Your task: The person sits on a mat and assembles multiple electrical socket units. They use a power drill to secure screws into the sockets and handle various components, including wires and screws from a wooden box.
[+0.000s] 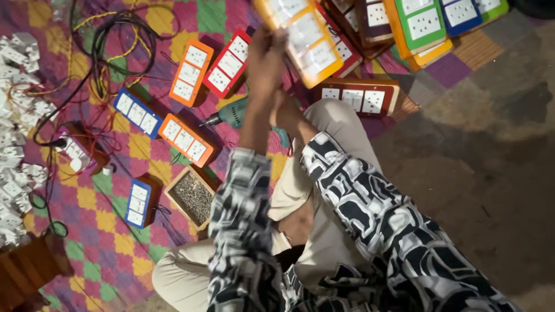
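I sit on a checked mat with both arms in black-and-white patterned sleeves raised in front of me. My left hand (265, 60) is closed around the lower end of a yellow-framed switch board (303, 37) with white sockets, held up in the air and blurred. My right hand (283, 110) sits lower, tucked against my left forearm; its fingers are hidden and blurred. Just beyond my wrists, a teal power drill (233, 113) lies on the mat.
Several framed socket boards lie around: orange (189, 72), red (229, 63), blue (137, 112), brown (359, 97), green (422, 23). A wooden box of screws (193, 197) is by my knee. Tangled wires (110, 52) and white socket parts (14, 144) lie left.
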